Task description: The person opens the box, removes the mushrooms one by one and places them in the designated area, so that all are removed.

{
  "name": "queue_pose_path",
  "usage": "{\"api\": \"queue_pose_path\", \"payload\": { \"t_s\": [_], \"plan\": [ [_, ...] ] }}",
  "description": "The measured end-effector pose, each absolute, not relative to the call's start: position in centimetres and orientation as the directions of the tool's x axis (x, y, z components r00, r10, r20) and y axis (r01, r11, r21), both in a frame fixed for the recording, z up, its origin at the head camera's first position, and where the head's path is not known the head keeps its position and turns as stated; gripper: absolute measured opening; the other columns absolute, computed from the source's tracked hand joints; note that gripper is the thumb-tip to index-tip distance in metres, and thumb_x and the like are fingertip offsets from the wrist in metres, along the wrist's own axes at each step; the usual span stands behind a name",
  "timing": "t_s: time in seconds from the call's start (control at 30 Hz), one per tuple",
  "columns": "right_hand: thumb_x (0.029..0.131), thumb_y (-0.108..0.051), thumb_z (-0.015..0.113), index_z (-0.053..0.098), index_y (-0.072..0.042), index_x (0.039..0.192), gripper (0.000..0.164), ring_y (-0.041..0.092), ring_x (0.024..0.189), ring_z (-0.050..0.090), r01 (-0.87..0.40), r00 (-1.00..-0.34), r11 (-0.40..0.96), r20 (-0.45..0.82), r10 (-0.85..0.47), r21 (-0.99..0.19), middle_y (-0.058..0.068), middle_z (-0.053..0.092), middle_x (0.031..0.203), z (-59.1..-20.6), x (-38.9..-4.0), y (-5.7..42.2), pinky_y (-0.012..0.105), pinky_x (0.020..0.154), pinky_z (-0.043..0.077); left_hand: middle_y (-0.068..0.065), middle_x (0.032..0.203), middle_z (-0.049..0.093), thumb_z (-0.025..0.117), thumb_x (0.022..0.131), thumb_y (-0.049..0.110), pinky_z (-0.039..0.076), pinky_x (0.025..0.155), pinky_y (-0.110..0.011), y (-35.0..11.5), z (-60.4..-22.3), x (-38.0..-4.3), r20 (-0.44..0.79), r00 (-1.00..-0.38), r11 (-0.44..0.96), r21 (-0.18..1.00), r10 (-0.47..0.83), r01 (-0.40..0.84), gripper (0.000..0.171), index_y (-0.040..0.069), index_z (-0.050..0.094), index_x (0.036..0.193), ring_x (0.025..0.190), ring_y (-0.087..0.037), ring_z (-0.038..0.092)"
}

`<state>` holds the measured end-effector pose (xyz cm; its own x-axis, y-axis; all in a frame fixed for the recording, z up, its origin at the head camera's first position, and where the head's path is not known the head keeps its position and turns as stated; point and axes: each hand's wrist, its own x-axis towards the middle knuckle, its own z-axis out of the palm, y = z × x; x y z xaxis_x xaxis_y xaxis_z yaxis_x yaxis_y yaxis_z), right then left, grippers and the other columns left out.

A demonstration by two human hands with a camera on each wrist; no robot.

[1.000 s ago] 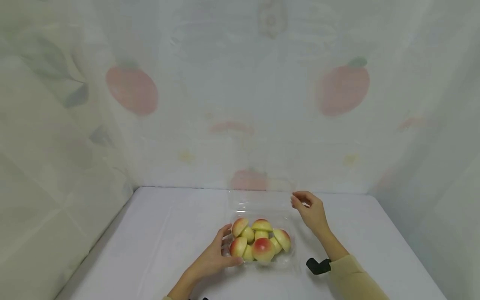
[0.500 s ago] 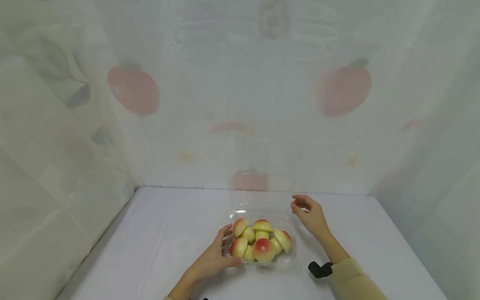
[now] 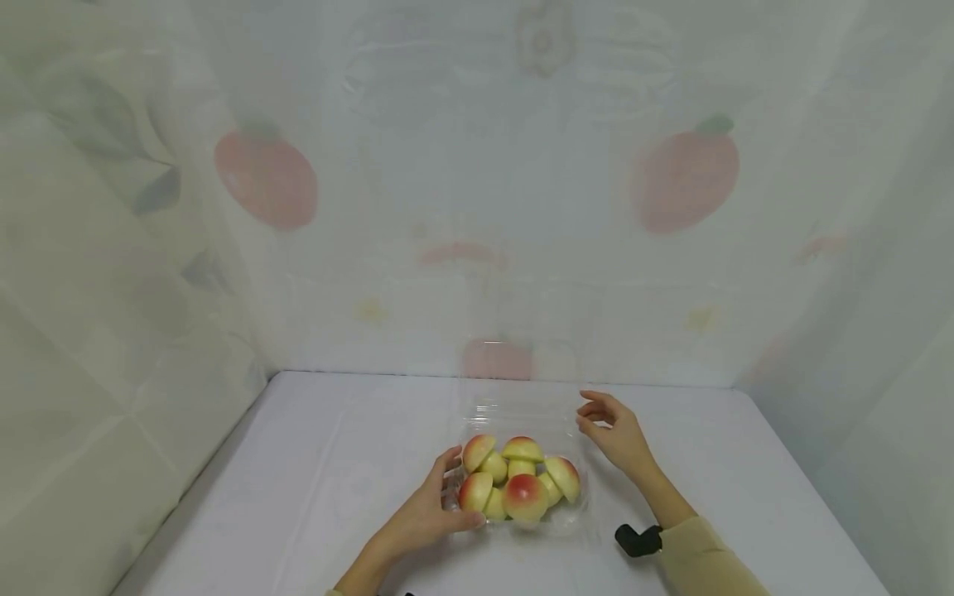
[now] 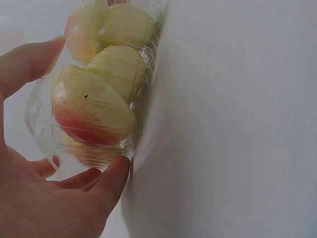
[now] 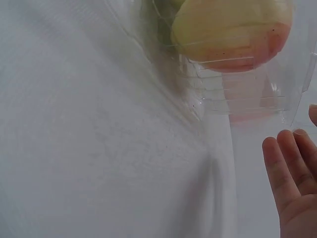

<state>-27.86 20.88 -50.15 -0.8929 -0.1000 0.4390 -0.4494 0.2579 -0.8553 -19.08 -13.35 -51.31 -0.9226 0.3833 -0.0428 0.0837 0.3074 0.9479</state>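
A clear plastic clamshell box on the table holds several toy mushrooms, pale yellow with red-tinged caps. My left hand grips the box's left side, thumb at the front corner and fingers along the side; the left wrist view shows this hand around the box wall. The transparent lid stands raised at the back of the box, its outline faint. At its right edge, my right hand appears to pinch the lid with thumb and fingertips. In the right wrist view the right hand's fingers are fairly straight beside the plastic.
A white cloth covers the table. Pale printed curtains enclose the back and both sides. A black strap mount sits at the right wrist, beside a beige sleeve.
My right hand has lowered slightly, and the raised lid has shifted a little with it. The left hand stays on the box, and the mushrooms lie as before.
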Motion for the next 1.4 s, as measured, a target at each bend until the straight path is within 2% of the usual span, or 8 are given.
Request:
{"api": "queue_pose_path", "payload": {
  "t_s": [0.13,0.57,0.8,1.03,1.2,1.4],
  "plan": [
    [0.087,0.008,0.074,0.056,0.012,0.132,0.048,0.022,0.089,0.069,-0.461,-0.887,0.264,0.442,-0.13,-0.847,0.027,0.068,0.102,-50.5,-27.8,21.1,0.021,0.079,0.055,-0.023,0.161,0.025,0.086,0.083,0.031,0.033,0.114,-0.06,-13.4,-51.3,-19.1,-0.046,-0.922,0.309,0.947,0.384,0.081,0.107,0.01,0.015,0.161,0.143,-0.051,0.032],
    [0.088,0.004,0.075,0.051,0.007,0.142,0.058,0.031,0.098,0.069,-0.355,-0.932,0.272,0.317,-0.173,-0.894,0.025,0.068,0.109,-50.9,-27.3,21.4,0.02,0.078,0.055,-0.023,0.161,0.025,0.086,0.082,0.028,0.032,0.114,-0.06,-13.3,-51.5,-19.2,-0.035,-0.922,0.296,0.951,0.385,0.087,0.107,0.011,0.016,0.161,0.143,-0.05,0.032],
    [0.088,0.012,0.07,0.048,0.013,0.14,0.056,0.037,0.095,0.068,-0.382,-0.921,0.289,0.339,-0.19,-0.878,0.034,0.066,0.106,-50.6,-27.1,21.1,0.02,0.075,0.055,-0.022,0.161,0.025,0.086,0.082,0.029,0.033,0.114,-0.059,-13.4,-51.8,-19.3,-0.021,-0.92,0.294,0.95,0.392,0.103,0.107,0.01,0.015,0.161,0.143,-0.05,0.033],
    [0.09,0.005,0.072,0.048,0.01,0.141,0.057,0.021,0.093,0.068,-0.363,-0.928,0.269,0.32,-0.192,-0.892,0.027,0.068,0.107,-51.2,-27.4,21.5,0.02,0.074,0.054,-0.024,0.161,0.024,0.086,0.083,0.03,0.033,0.114,-0.059,-13.4,-51.6,-19.2,-0.036,-0.919,0.301,0.949,0.392,0.091,0.107,0.011,0.015,0.161,0.143,-0.051,0.032],
    [0.091,-0.001,0.074,0.049,0.008,0.142,0.058,0.023,0.095,0.068,-0.316,-0.941,0.231,0.275,-0.196,-0.92,0.026,0.068,0.109,-51.5,-27.5,21.6,0.022,0.075,0.056,-0.025,0.161,0.024,0.086,0.083,0.03,0.032,0.114,-0.06,-13.4,-51.5,-19.2,-0.044,-0.919,0.299,0.951,0.393,0.083,0.108,0.01,0.014,0.161,0.143,-0.052,0.031],
    [0.093,-0.003,0.072,0.045,0.007,0.145,0.06,0.018,0.096,0.067,-0.229,-0.962,0.197,0.191,-0.197,-0.953,0.029,0.065,0.114,-51.6,-27.6,21.6,0.024,0.078,0.057,-0.024,0.161,0.024,0.085,0.083,0.03,0.032,0.114,-0.06,-13.3,-51.4,-19.2,-0.04,-0.918,0.302,0.949,0.395,0.088,0.108,0.009,0.014,0.161,0.142,-0.051,0.033]
  ]
}}
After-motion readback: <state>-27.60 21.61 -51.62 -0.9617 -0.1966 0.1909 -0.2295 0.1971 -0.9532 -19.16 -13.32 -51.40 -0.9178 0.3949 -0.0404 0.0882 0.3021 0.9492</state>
